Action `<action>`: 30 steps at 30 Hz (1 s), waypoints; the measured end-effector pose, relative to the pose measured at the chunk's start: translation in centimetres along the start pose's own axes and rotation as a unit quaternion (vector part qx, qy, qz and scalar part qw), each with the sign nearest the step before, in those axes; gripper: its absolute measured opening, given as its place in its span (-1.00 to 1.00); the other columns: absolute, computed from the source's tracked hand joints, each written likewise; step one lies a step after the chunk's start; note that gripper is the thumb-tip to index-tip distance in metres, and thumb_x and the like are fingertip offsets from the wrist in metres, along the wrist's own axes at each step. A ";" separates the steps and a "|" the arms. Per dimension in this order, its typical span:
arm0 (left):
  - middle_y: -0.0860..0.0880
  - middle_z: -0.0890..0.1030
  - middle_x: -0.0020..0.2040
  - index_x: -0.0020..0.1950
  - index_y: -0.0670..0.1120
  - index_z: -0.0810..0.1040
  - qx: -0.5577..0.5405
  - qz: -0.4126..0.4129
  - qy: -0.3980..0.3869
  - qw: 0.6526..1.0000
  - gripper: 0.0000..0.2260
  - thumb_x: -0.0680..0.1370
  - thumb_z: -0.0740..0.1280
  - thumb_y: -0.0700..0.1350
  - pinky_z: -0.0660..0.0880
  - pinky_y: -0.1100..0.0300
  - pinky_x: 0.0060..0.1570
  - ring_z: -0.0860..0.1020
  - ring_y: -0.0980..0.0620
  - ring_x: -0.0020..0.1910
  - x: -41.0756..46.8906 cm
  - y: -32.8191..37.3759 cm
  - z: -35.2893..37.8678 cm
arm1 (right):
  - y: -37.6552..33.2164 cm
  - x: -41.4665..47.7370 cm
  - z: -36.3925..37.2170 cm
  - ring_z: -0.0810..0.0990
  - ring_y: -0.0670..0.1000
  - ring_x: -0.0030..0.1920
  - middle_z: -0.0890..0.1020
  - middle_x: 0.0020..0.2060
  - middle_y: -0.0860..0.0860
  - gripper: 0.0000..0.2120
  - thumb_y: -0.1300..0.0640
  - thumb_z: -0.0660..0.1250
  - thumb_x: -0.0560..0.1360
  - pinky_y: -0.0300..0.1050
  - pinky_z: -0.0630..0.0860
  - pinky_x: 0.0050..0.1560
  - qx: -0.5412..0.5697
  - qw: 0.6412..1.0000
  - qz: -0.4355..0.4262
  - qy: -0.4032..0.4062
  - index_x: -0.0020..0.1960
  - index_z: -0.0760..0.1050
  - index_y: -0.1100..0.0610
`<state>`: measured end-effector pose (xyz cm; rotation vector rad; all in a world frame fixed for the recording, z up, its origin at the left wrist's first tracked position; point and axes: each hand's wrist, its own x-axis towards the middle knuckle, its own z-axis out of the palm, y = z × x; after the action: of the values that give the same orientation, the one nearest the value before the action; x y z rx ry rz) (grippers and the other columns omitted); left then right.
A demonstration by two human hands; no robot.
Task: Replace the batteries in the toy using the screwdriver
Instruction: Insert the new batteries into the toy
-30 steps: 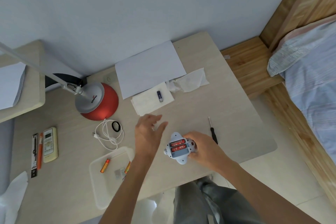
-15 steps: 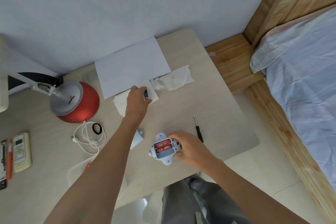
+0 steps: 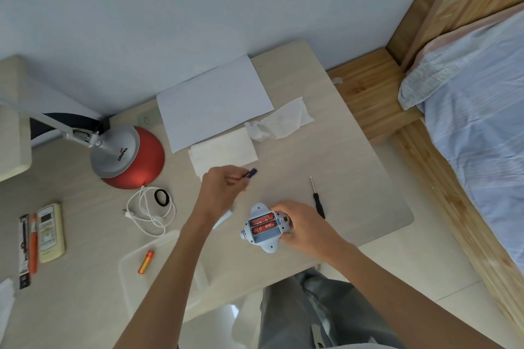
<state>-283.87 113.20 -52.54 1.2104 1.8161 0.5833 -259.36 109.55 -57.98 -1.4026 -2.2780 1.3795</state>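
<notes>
A pale blue toy lies belly up near the desk's front edge, its battery bay open with two red batteries in it and one empty slot beside them. My right hand grips the toy's right side. My left hand hovers above and left of the toy, pinching a dark purple battery that sticks out to the right. A black-handled screwdriver lies on the desk just right of my right hand. A pale blue part, perhaps the bay cover, peeks out under my left wrist.
A clear plastic tray at the front left holds an orange battery. A red lamp base, white cable, black ring, remote, paper sheet and tissues lie behind. A bed stands right of the desk.
My left hand reached back to the tissue, picked up the purple battery and has drawn it toward the toy. My right hand stayed on the toy.
</notes>
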 end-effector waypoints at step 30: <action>0.11 0.65 -0.08 0.05 0.01 0.73 0.162 0.102 0.039 0.981 -0.84 0.50 0.59 -0.05 0.48 0.41 -0.13 0.55 0.14 -0.20 -11.4 -1.8 5.4 | -0.5 -0.1 -0.2 0.66 -0.04 0.19 0.66 0.21 -0.07 -0.47 0.02 0.59 0.49 -0.12 0.62 0.30 -0.007 1.000 0.011 0.006 0.40 0.50 -0.03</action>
<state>-278.29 101.70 -52.23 1.6278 1.9171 0.4632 -259.54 109.51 -57.48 -1.4393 -2.2757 1.3597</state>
